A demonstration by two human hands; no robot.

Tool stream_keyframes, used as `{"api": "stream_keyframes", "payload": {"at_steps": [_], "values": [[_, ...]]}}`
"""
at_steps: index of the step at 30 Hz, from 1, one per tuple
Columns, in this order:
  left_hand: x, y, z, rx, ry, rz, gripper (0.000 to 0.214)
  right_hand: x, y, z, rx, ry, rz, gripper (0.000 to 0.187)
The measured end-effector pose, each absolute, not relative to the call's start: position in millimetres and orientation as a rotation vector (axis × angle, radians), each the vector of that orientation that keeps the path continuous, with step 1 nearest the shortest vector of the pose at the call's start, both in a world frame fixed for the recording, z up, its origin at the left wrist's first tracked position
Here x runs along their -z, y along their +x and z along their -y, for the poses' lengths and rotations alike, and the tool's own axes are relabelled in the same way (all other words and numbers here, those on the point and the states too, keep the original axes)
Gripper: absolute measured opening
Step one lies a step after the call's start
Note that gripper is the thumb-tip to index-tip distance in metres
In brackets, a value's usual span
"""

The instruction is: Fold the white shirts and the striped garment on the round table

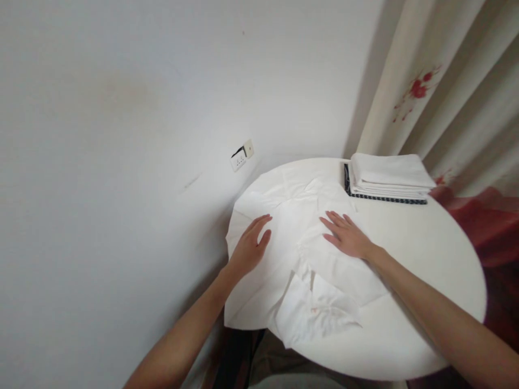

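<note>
A white cloth garment (292,232), perhaps a shirt, lies spread over the left part of the round white table (430,259). Its lower end is bunched and creased near the table's front edge, and its left side reaches past the rim. My left hand (252,246) rests on the left side of the fabric, thumb apart from the fingers. On the right side of the cloth, my right hand (344,235) lies flat with its fingers spread. Neither hand grips anything.
At the table's back right, a stack of folded white cloths (391,175) sits on a dark patterned flat item (387,199). A wall with a socket (238,160) borders the left and back. A flowered curtain (441,97) hangs on the right, above red fabric (478,221).
</note>
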State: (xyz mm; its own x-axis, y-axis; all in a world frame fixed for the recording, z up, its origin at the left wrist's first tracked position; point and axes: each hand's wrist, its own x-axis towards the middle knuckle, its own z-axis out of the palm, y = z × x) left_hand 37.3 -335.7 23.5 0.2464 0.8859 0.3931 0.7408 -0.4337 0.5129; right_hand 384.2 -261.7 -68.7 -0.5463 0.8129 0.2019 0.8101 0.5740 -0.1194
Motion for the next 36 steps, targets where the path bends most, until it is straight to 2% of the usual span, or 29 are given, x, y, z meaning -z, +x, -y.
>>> {"api": "stream_keyframes", "payload": {"at_steps": [5, 9, 18, 27, 32, 36], "values": [[2.4, 87.5, 239.0, -0.512, 2.559, -1.464, 0.047, 61.4, 379.9, 262.8, -0.087, -1.376, 2.557, 0.064], [29.2, 110.1, 214.5, -0.289, 2.655, -1.558, 0.053, 57.8, 379.1, 263.9, -0.124, -1.375, 2.545, 0.063], [40.6, 115.6, 225.6, -0.452, 2.792, -1.657, 0.05, 34.8, 344.3, 253.1, -0.199, -1.551, 2.352, 0.058], [45.6, 111.7, 223.5, -0.474, 2.74, -1.626, 0.049, -7.8, 345.7, 116.2, -0.202, -2.074, 2.083, 0.04], [46.5, 109.2, 223.3, -0.466, 2.705, -1.6, 0.051, -6.3, 368.6, 71.4, -0.364, -2.134, 2.189, 0.033], [45.7, 108.9, 222.9, -0.456, 2.672, -1.588, 0.058, -13.7, 375.4, 60.5, -0.341, -2.117, 2.214, 0.024]]}}
